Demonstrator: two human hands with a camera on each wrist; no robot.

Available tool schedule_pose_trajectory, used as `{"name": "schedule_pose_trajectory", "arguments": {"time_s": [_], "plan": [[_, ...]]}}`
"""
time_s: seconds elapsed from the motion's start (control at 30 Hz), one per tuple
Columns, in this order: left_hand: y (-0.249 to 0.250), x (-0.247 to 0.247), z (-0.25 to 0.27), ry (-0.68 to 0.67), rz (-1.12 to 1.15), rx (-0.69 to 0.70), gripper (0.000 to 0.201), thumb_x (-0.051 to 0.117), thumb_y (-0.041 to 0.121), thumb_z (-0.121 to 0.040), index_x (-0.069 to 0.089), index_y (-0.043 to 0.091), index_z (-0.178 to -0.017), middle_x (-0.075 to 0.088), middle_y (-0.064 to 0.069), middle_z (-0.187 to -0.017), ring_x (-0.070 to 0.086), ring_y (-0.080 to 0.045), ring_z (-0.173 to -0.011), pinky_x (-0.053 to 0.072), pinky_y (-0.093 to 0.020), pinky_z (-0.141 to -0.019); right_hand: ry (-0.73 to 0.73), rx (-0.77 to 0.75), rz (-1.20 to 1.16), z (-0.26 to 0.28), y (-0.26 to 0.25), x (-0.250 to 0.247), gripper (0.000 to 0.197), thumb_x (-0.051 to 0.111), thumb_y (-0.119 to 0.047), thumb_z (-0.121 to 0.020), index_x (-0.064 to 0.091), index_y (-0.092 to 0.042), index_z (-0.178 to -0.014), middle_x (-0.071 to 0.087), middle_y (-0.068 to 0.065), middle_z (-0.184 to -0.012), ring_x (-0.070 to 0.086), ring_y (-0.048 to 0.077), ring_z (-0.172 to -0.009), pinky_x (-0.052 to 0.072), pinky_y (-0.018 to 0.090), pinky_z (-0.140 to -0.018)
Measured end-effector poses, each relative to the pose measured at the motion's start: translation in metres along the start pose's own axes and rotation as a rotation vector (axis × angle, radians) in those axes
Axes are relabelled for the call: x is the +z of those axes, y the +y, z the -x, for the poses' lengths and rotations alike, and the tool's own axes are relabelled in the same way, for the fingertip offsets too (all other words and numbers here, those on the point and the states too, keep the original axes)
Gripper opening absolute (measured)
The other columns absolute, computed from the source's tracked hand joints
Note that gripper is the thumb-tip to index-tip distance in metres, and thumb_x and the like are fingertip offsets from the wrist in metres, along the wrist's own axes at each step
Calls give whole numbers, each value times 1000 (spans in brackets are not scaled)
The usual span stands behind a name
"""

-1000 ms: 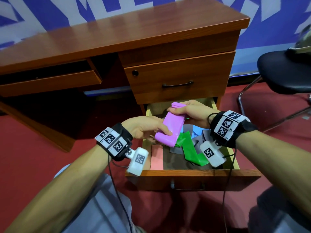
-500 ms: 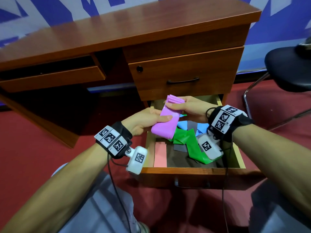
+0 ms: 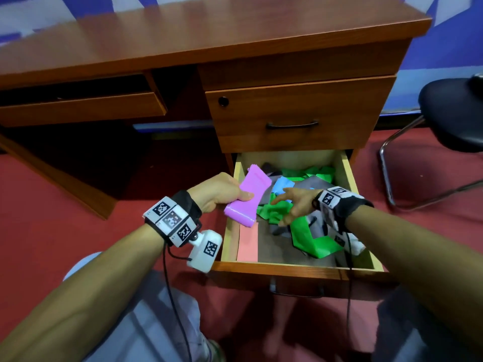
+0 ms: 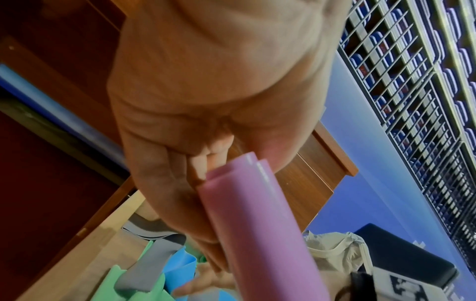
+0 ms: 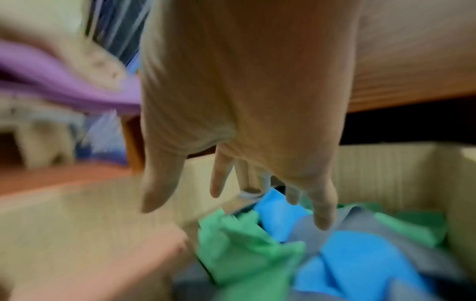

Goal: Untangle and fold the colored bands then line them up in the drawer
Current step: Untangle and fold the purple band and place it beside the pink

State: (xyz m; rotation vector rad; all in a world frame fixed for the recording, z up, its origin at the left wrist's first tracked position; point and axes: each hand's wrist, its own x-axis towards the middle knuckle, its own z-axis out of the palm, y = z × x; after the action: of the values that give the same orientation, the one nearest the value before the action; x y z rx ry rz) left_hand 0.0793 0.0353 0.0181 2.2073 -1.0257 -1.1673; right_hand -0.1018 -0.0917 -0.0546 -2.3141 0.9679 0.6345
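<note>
My left hand (image 3: 224,193) grips a folded purple band (image 3: 248,197) over the left side of the open bottom drawer (image 3: 295,267); the left wrist view shows the purple band (image 4: 257,224) pinched between thumb and fingers. My right hand (image 3: 292,202) hovers with spread, straight fingers over a tangle of green band (image 3: 308,236), blue band (image 3: 283,185) and grey band (image 3: 313,184). In the blurred right wrist view, the right hand (image 5: 231,193) holds nothing above the green band (image 5: 239,244) and blue band (image 5: 360,260). A folded pink band (image 3: 248,241) lies flat along the drawer's left wall.
The drawer belongs to a brown wooden desk (image 3: 209,40) with a closed drawer (image 3: 295,113) above it. A black chair (image 3: 452,113) stands to the right on red carpet (image 3: 65,205). My knees are below the drawer front.
My right hand has let go of the purple band and dropped toward the tangle. The left hand alone now holds the folded purple band, lower and to the left.
</note>
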Motion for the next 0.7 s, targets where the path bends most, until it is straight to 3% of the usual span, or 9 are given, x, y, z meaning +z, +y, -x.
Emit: {"name": "schedule_pose_trajectory", "arguments": {"time_s": [0.1, 0.17, 0.23, 0.37, 0.43, 0.5, 0.6, 0.67, 0.7], "plan": [[7, 0, -6, -17, -14, 0, 34, 76, 19, -91, 71, -6, -113, 74, -18, -112, 67, -22, -89, 49, -25, -67, -16, 118, 346, -11, 15, 13, 125, 88, -59, -61, 8, -48, -157, -21, 11, -165, -11, 48, -150, 15, 64, -118], [11, 0, -10, -31, -10, 1, 34, 76, 19, -91, 71, -5, -114, 74, -18, -112, 69, -24, -93, 52, -29, -75, -50, 110, 422, -9, 17, 13, 125, 88, -43, -71, -4, -46, -157, -31, 9, -161, -14, 52, -148, 20, 67, -112], [14, 0, -12, -34, -5, 2, 36, 77, 20, -91, 71, -5, -116, 74, -18, -113, 71, -26, -99, 53, -32, -82, -38, 58, 495, -11, 16, 13, 111, 78, -27, -86, -6, -44, -157, -30, 11, -162, -3, 51, -149, 27, 60, -112], [20, 2, -13, -27, 10, 19, 37, 77, 21, -90, 71, -4, -116, 75, -17, -113, 71, -25, -95, 53, -28, -76, 18, -35, 524, -23, 3, 28, 83, 60, -29, -98, 5, -45, -157, -13, 10, -167, 21, 47, -148, 34, 50, -112], [23, 2, -11, -26, 20, 25, 34, 77, 20, -91, 72, -3, -116, 75, -16, -111, 69, -22, -90, 53, -26, -72, 39, 51, 478, -30, 1, 31, 78, 58, -28, -99, 10, -38, -159, -1, 14, -167, 33, 46, -143, 36, 46, -111], [24, 2, -11, -22, 27, 30, 33, 77, 20, -91, 72, -3, -115, 74, -16, -112, 69, -22, -90, 53, -28, -78, -58, 95, 497, -32, -4, 23, 66, 60, -30, -97, 31, -24, -156, 27, 16, -161, 40, 39, -140, 37, 42, -112], [24, 2, -10, -30, 16, 30, 31, 77, 20, -91, 74, -2, -112, 75, -15, -111, 68, -21, -87, 52, -27, -75, -16, 87, 498, -32, 1, 21, 42, 63, -22, -89, 61, -27, -131, 54, 5, -140, 56, 31, -126, 49, 40, -100], [23, 3, -9, -39, 13, 32, 30, 76, 20, -91, 74, -3, -112, 75, -15, -110, 68, -21, -88, 51, -25, -72, 10, 413, 309, -37, 14, 5, 30, 48, -21, -98, 69, -29, -117, 65, 2, -126, 66, 26, -111, 57, 39, -89], [23, 3, -8, -42, 13, 33, 30, 76, 19, -92, 73, -3, -112, 75, -15, -108, 68, -20, -86, 51, -24, -70, 218, 556, 204, -39, 27, -6, 29, 47, -24, -97, 73, -28, -111, 70, 3, -114, 70, 26, -100, 59, 37, -81]]}}
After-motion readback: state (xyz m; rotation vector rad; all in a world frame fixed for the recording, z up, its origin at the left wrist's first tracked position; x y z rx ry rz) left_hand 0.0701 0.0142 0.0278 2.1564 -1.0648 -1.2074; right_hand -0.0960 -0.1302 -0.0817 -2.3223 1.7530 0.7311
